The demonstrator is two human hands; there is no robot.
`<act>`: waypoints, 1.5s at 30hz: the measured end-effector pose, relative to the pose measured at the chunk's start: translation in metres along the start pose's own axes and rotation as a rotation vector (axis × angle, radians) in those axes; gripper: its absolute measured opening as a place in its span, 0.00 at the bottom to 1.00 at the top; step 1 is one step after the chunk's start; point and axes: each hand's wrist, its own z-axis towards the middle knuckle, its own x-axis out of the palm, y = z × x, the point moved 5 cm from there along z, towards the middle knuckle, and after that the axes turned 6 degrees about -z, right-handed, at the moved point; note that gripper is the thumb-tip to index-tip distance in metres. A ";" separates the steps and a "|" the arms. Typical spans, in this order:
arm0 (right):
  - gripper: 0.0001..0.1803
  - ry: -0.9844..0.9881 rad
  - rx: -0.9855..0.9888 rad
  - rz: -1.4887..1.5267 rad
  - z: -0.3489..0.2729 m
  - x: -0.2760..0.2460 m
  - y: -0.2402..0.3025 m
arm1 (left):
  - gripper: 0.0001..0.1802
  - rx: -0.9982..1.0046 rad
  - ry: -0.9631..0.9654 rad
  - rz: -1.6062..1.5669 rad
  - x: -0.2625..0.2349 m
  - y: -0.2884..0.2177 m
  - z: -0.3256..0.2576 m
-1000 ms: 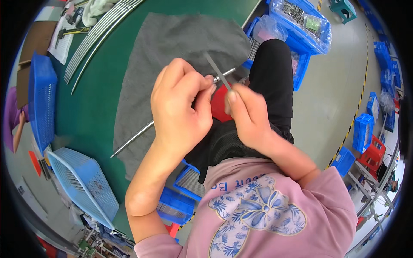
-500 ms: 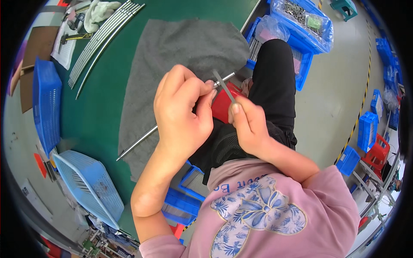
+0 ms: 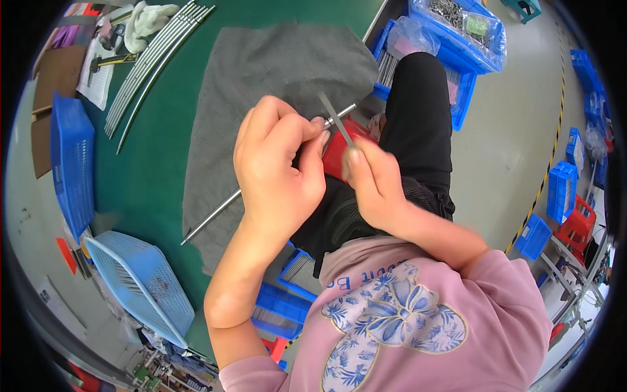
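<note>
My left hand [image 3: 277,166] is closed around a thin shiny metal rod [image 3: 212,215], pinching it between thumb and fingers near its upper right end. The rod slants from the grey cloth [image 3: 261,72] up past my fingertips, and part of it is hidden by the hand. My right hand [image 3: 375,179] grips a flat, narrow grey file [image 3: 336,119]. The file lies across the rod just beyond my left fingertips. Both hands are above the front edge of the cloth, over my lap.
Several metal rods [image 3: 147,68] lie on the green table [image 3: 140,176] beside a caliper [image 3: 117,59] and a glove [image 3: 149,25]. Blue baskets [image 3: 72,166] stand at the left. A blue crate [image 3: 467,98] with rods and a bin of small metal parts [image 3: 450,16] are at the upper right.
The file has shifted slightly up and left across the rod, with my right hand moving along. My left hand keeps its hold on the rod almost unmoved.
</note>
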 end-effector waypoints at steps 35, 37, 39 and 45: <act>0.10 0.039 0.103 -0.033 -0.006 -0.006 -0.009 | 0.10 -0.006 0.006 -0.022 0.002 -0.001 0.001; 0.09 0.060 0.059 -0.057 0.004 -0.007 -0.003 | 0.09 0.001 0.005 -0.003 0.001 -0.001 0.001; 0.09 0.076 -0.006 -0.091 0.026 0.000 0.014 | 0.09 0.008 0.008 0.014 0.000 -0.002 0.000; 0.08 0.036 0.006 -0.125 -0.002 -0.008 -0.001 | 0.09 0.020 0.016 0.000 0.001 -0.002 -0.001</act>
